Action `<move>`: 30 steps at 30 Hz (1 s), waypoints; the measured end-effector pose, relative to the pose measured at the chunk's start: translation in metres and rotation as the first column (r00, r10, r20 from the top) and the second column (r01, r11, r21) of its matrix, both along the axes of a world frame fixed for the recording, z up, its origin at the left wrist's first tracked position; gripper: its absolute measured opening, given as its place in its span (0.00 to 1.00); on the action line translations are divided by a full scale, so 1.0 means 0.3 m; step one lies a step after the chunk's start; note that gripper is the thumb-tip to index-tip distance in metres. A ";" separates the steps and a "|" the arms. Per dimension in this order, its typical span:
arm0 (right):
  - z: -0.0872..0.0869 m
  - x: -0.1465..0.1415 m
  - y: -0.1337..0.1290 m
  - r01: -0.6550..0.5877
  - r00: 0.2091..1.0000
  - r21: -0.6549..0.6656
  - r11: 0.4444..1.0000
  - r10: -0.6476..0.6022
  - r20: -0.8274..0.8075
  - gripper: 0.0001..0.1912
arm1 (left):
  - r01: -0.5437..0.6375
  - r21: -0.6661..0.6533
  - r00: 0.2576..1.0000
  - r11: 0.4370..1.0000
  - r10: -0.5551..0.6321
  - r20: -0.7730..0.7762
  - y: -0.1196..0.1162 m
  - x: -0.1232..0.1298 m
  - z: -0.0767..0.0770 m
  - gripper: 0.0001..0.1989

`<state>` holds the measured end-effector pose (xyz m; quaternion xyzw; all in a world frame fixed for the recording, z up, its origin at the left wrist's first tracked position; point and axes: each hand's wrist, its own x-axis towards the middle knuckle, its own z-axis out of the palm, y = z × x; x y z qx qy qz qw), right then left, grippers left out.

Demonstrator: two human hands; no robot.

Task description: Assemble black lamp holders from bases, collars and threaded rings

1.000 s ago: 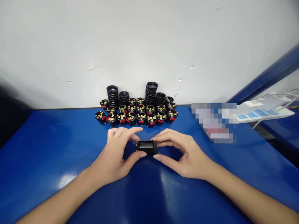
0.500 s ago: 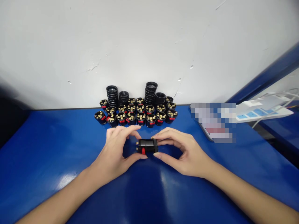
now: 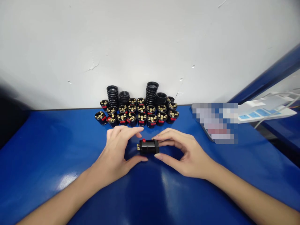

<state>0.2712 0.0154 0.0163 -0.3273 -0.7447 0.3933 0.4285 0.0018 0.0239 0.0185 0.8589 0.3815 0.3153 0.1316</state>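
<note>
A black lamp holder (image 3: 149,147) lies sideways between my hands, brass terminals on its left end and a red switch tab on its upper side. My right hand (image 3: 181,151) pinches the collar at its right end between thumb and fingers. Around the left end, my left hand (image 3: 119,150) curves with thumb and fingertips spread apart; a gap shows between them and the lamp holder. Behind my hands stand several similar black lamp holder bodies (image 3: 142,118) in rows, brass terminals upward and red tabs on their sides.
Two tall stacks of black threaded rings (image 3: 152,95) and two shorter ones stand against the white wall (image 3: 140,40). To the right lie a pixelated phone-like object (image 3: 208,132) and a white power strip (image 3: 281,113) with cables. The tabletop (image 3: 70,150) is glossy blue.
The lamp holder has turned about its long axis: its red tab went from the lower side to the upper side. My left fingertips have moved away from it. My right hand keeps its place.
</note>
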 end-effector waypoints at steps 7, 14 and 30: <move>0.004 0.002 -0.001 -0.016 1.000 0.017 1.000 0.016 0.014 0.16 | -0.009 -0.056 0.998 0.998 0.006 -0.059 -0.003 0.006 0.018 0.29; 0.002 0.003 0.000 -0.006 1.000 0.028 1.000 0.005 0.020 0.16 | -0.009 0.035 1.000 0.999 0.009 -0.010 -0.002 0.004 0.002 0.36; -0.002 0.003 0.000 -0.006 0.999 0.056 0.998 0.004 0.032 0.16 | 0.027 -0.025 0.999 0.999 -0.028 -0.026 -0.005 0.008 0.009 0.31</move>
